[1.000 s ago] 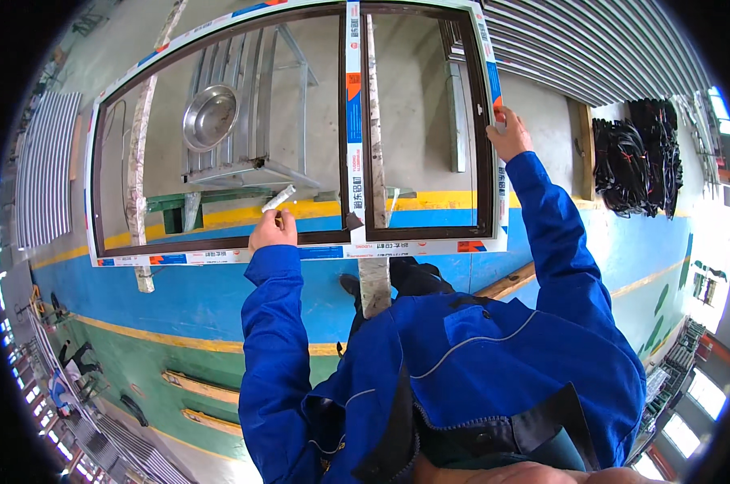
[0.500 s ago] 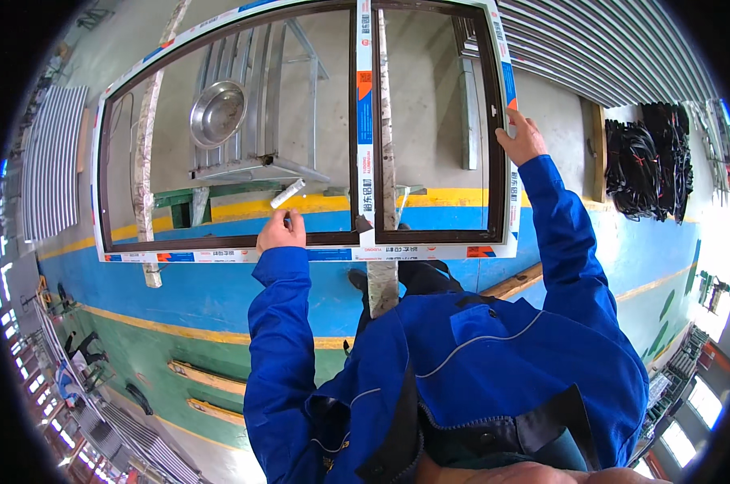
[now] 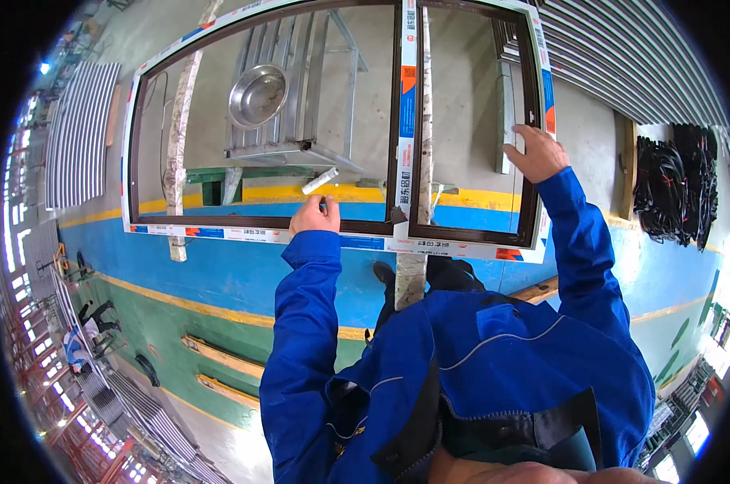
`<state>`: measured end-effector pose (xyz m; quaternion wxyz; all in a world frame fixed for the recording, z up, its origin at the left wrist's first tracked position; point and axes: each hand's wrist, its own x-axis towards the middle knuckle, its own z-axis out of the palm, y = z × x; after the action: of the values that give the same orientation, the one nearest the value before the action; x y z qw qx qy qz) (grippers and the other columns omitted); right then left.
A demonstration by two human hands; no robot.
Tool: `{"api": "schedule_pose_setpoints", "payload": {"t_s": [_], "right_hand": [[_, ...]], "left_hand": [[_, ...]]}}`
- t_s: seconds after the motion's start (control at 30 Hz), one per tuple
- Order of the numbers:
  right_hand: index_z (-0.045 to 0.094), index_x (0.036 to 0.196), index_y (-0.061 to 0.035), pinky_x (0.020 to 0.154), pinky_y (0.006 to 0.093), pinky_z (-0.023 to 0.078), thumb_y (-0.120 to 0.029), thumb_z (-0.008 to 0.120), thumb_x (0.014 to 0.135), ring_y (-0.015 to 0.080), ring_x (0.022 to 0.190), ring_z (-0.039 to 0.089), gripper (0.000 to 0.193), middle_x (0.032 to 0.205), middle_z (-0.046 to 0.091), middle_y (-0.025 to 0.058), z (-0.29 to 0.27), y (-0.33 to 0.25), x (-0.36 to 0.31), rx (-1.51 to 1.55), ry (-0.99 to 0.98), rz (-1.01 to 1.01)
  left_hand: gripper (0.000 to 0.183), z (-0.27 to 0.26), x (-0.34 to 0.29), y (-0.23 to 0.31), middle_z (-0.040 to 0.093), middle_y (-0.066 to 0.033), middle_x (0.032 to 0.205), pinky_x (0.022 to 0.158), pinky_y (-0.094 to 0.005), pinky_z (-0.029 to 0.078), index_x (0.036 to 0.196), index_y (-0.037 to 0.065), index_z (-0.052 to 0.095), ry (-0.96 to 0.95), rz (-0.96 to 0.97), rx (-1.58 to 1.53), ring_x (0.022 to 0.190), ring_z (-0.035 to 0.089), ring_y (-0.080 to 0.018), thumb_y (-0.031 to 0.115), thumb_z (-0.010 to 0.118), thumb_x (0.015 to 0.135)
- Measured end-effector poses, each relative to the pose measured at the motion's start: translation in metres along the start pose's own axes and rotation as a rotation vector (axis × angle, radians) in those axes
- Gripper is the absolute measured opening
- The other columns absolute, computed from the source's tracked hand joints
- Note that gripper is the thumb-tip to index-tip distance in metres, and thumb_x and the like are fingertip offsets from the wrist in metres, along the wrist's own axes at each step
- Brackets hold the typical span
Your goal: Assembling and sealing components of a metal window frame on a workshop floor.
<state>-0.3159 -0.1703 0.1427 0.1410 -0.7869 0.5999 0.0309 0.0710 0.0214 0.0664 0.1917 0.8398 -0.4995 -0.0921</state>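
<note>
Left hand (image 3: 315,215): fingers curled around a small white tube (image 3: 320,181), gripping its lower end; the tube juts up and to the right out of the fist.
Left hand position: just above the bottom rail of the window frame (image 3: 260,234), left of the centre mullion.
Right hand (image 3: 533,152): fingers spread and laid flat on the frame's right upright, the palm facing the frame; it grips nothing else.
Window frame: a large rectangular frame with dark brown inner faces and white outer edges wrapped in protective film with blue, orange and red patches; it has 2 openings, a wide one on the left and a narrow one on the right.
Mullion (image 3: 408,121): vertical, film-covered, between the 2 openings.
Support: the frame rests across 2 pale speckled bars, one (image 3: 179,137) under the left opening and one (image 3: 423,145) just right of the mullion.
Seen through the left opening: a round metal bowl (image 3: 257,94) on a grey metal rack (image 3: 308,105).
Sleeves: both arms in blue work jacket sleeves (image 3: 300,323), reaching up from the lower edge.
Floor (image 3: 220,274): painted blue and green with yellow lines.
Right side: a heap of black rubber strips (image 3: 675,189), well apart from the frame.
Upper right: a stack of long grey profiles (image 3: 623,56).
</note>
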Motion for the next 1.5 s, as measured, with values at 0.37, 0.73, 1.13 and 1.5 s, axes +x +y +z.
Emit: {"api": "schedule_pose_setpoints", "payload": {"t_s": [0.37,0.73,1.13,1.5], "right_hand": [[0.059,0.121,-0.0078,0.087,0.043,0.051,-0.04,0.062,0.085,0.0352,0.101,0.063,0.048,0.109,0.066,0.0165,-0.008,-0.013,-0.05,0.056,-0.127,-0.029],[0.063,0.117,-0.0061,0.084,0.043,0.052,-0.042,0.064,0.08,0.0371,0.095,0.065,0.051,0.102,0.068,0.0194,0.032,0.021,-0.204,0.22,-0.079,0.294],[0.064,0.116,-0.0077,0.079,0.0414,0.053,-0.04,0.067,0.08,0.0334,0.09,0.066,0.048,0.098,0.069,0.0161,0.0,0.017,-0.302,0.202,-0.042,0.404],[0.063,0.115,-0.0051,0.083,0.0416,0.053,-0.039,0.067,0.08,0.0363,0.093,0.066,0.049,0.1,0.069,0.0204,0.006,0.094,-0.258,0.278,-0.03,0.297]], "left_hand": [[0.029,0.0,0.0,0.0,0.067,-0.0135,0.072,0.062,-0.0452,0.051,0.085,0.009,0.067,-0.024,-0.027,0.007,0.068,0.065,-0.0352,0.036,0.06,0.085],[0.035,0.003,0.004,-0.005,0.071,-0.0129,0.086,0.072,-0.0455,0.052,0.087,0.011,0.069,-0.103,-0.041,0.041,0.082,0.067,-0.035,0.044,0.056,0.085],[0.037,-0.003,0.002,0.002,0.071,-0.0121,0.09,0.078,-0.0434,0.053,0.092,0.011,0.069,-0.133,-0.038,0.081,0.088,0.067,-0.0334,0.045,0.056,0.084],[0.041,0.003,0.006,0.003,0.071,-0.0128,0.092,0.076,-0.0435,0.052,0.096,0.013,0.069,-0.087,-0.076,0.137,0.088,0.067,-0.0346,0.05,0.055,0.085]]}}
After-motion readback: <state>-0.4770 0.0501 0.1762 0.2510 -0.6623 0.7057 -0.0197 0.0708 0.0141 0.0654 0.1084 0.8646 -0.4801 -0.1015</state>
